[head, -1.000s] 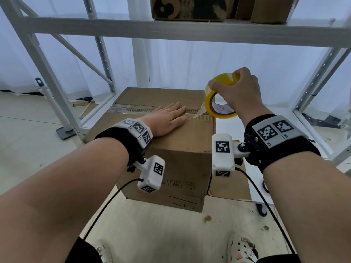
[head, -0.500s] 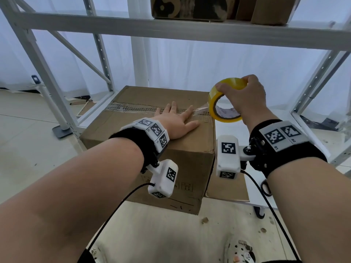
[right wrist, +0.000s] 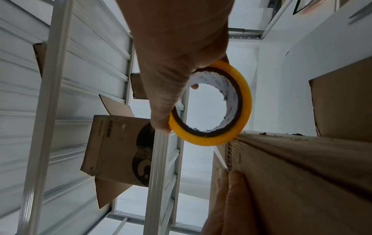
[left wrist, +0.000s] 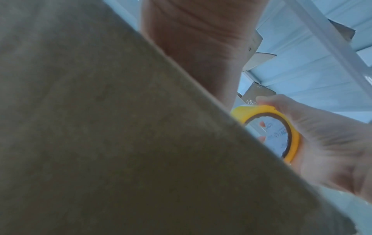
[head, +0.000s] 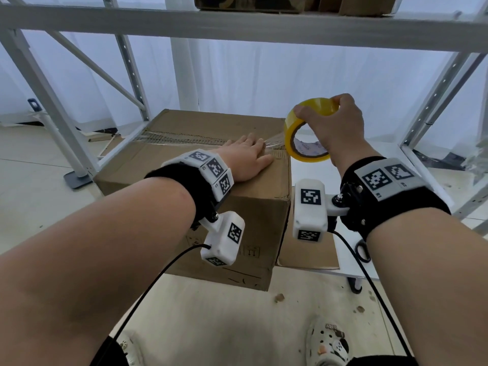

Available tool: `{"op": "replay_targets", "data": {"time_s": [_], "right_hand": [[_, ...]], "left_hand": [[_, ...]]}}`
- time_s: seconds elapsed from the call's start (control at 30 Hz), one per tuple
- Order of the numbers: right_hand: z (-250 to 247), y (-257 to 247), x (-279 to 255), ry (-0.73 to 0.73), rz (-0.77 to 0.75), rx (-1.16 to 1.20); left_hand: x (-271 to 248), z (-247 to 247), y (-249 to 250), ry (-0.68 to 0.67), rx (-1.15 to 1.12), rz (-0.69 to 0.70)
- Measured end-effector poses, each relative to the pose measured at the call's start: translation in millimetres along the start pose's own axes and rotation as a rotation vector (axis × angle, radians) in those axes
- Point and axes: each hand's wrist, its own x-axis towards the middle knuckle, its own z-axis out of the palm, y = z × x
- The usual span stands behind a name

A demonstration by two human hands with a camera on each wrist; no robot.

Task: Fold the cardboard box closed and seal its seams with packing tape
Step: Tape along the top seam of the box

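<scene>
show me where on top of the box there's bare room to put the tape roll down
Bare cardboard lies on the far flap of the cardboard box, beyond the taped seam, and on the near flap left of the left hand. It is crowded at the right edge, where the left hand presses the tape strip and the right hand grips the tape roll.

The cardboard box (head: 200, 165) sat on the lower level of the shelving rack (head: 237, 22). The left hand (head: 245, 159) lay flat on the box top, near its right edge. The tape roll (head: 303, 133) was held by the right hand (head: 335, 130) just beyond that edge, above the box top. A tape strip (head: 274, 143) ran from the roll to the seam (head: 179, 137). More boxes (head: 250, 2) stood on the upper shelf. Scissors (head: 361, 250) lay on the table (head: 346, 262) to the right.
</scene>
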Motion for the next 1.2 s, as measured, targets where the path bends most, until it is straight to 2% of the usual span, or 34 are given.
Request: {"op": "replay_targets", "data": {"time_s": [0.17,0.43,0.53,0.7,0.93,1.13,1.2], "right_hand": [[0,-5,-2,-0.010,-0.036,-0.061],[4,-7,-6,-0.010,-0.094,-0.225],[1,-4,-4,-0.009,-0.055,-0.162],[-5,15,-1,0.009,0.102,0.108],[2,50,-4,-0.014,0.266,0.259],[0,58,-4,-0.057,0.244,0.256],[-2,56,-3,-0.052,0.166,0.132]], "left_hand": [[7,-2,4,-0.035,0.023,-0.023],[3,5,2,-0.019,-0.035,-0.042],[2,4,2,-0.016,-0.044,-0.041],[0,3,2,-0.009,-0.053,-0.036],[0,3,3,-0.023,-0.056,-0.038],[1,2,5,-0.038,-0.068,-0.019],[1,1,7,-0.039,-0.062,-0.017]]}}
